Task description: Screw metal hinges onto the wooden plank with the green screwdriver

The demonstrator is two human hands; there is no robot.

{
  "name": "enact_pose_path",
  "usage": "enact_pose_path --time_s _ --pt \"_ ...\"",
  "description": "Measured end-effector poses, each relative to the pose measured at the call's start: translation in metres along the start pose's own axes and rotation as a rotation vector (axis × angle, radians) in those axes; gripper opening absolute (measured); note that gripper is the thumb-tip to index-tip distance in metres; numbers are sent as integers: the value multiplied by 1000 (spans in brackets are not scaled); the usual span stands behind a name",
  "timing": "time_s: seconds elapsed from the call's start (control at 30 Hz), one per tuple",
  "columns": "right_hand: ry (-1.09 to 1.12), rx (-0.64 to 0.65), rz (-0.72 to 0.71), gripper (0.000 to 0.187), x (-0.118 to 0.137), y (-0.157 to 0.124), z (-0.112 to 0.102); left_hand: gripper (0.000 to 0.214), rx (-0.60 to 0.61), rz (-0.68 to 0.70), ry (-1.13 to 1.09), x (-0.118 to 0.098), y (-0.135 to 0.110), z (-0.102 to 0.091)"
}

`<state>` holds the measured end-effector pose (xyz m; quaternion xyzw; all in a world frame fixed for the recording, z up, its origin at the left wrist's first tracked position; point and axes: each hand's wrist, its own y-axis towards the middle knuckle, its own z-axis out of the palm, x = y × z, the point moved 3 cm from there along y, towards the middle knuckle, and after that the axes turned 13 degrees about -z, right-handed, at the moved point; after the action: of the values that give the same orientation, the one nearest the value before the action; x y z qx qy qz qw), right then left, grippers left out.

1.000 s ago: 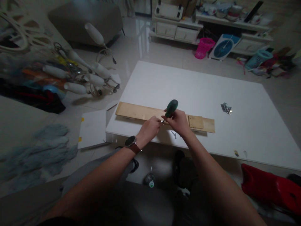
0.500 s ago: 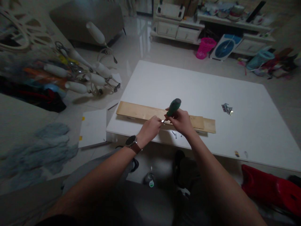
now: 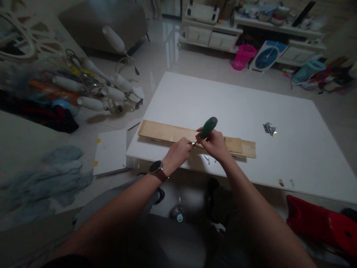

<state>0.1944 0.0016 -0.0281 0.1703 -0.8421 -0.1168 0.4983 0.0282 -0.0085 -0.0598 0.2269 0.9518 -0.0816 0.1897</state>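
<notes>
A screwdriver point(image 3: 208, 127) with a dark green handle leans up and to the right, its shaft pointing down at the wooden board. My right hand point(image 3: 215, 144) is closed round the lower handle and shaft. Close by on the left, my left hand point(image 3: 180, 152) pinches a small shiny metal piece point(image 3: 193, 143) at the board's near edge, by the screwdriver's tip; its exact kind is hard to make out. The long wooden board point(image 3: 164, 131) lies across the white tabletop point(image 3: 231, 102). Several screws point(image 3: 207, 159) lie in front of it, between my wrists.
Metal plates with holes point(image 3: 269, 129) lie in a small pile on the right of the tabletop. Two small items point(image 3: 281, 182) are near its front edge. A white lamp point(image 3: 114, 93) with several arms stands left, and a red thing point(image 3: 320, 223) is at lower right.
The screwdriver's handle has tipped slightly to the right in my right hand. My left hand stays in place at the board's edge.
</notes>
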Motion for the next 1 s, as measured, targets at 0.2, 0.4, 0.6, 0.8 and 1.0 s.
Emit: enact_pose_path --time_s 0.2,0.4,0.6,0.8,1.0 --pt "52 31 0 23 1 -2 0 28 2 -3 -13 0 0 0" --pt "-136 -28 -24 16 3 -2 1 29 18 -29 -38 0 0 -1" --pt "-148 -34 -43 13 5 -1 2 32 25 -44 -45 0 0 -2" --pt "-95 -86 -28 16 10 -2 -3 32 -3 -17 5 0 0 0" --pt "-75 -221 20 15 13 -10 -24 25 -46 43 55 1 -1 1"
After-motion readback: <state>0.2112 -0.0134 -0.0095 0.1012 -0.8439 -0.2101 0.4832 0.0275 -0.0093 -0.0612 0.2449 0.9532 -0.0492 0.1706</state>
